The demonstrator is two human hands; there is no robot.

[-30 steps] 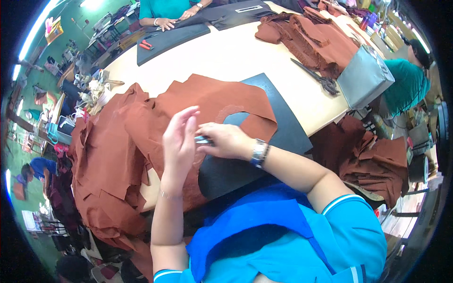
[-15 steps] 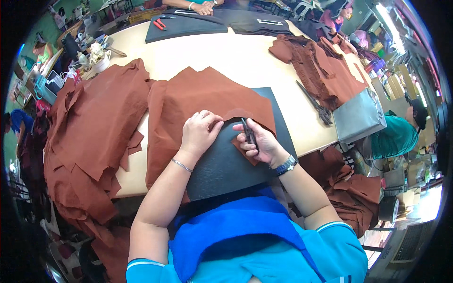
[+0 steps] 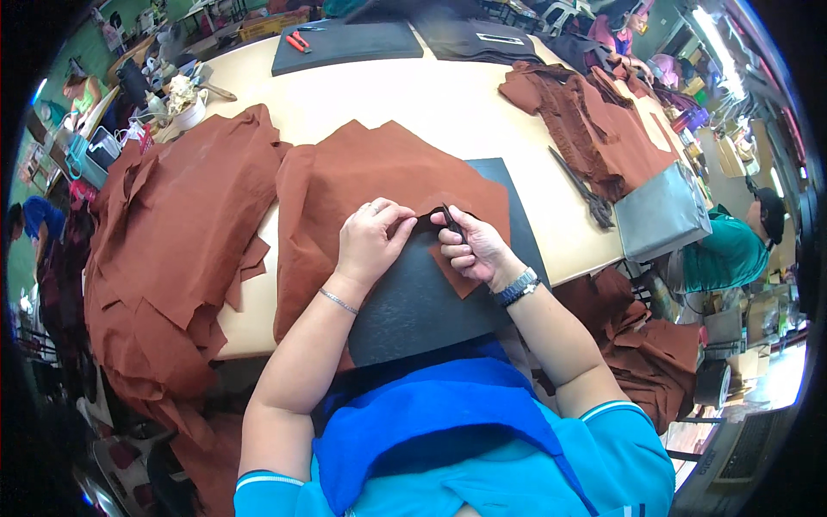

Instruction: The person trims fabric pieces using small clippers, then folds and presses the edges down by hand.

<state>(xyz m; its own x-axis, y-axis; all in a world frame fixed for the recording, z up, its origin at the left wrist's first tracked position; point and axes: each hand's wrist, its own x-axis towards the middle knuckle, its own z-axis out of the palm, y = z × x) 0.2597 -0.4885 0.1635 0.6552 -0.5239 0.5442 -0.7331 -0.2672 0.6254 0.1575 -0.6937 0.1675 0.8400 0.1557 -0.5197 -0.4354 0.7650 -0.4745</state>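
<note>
A large reddish-brown piece of cloth (image 3: 370,168) lies over a dark flat board (image 3: 413,314) in front of me. At the cloth's near edge, my left hand (image 3: 372,241) pinches the fabric between thumb and fingers. That edge is lifted and shows dark underneath between my hands. My right hand (image 3: 479,250) is wrapped round small dark thread snips (image 3: 451,221), their tip up against the lifted edge. Whether the blades are apart is too small to tell. Below the right hand, a small brown flap (image 3: 453,274) rests on the board.
Stacked brown cloth (image 3: 185,211) overhangs the table's left side. At right are more cloth (image 3: 594,129), large dark scissors (image 3: 581,189) and a silver-grey box (image 3: 663,215). Red-handled cutters (image 3: 298,41) lie on a black slab (image 3: 353,50) at the back. A person in green (image 3: 728,250) sits at right.
My right hand has brought the snips up to the cloth's edge, with its fingers closed further. The edge between my hands is raised. Another person's hands have left the far side.
</note>
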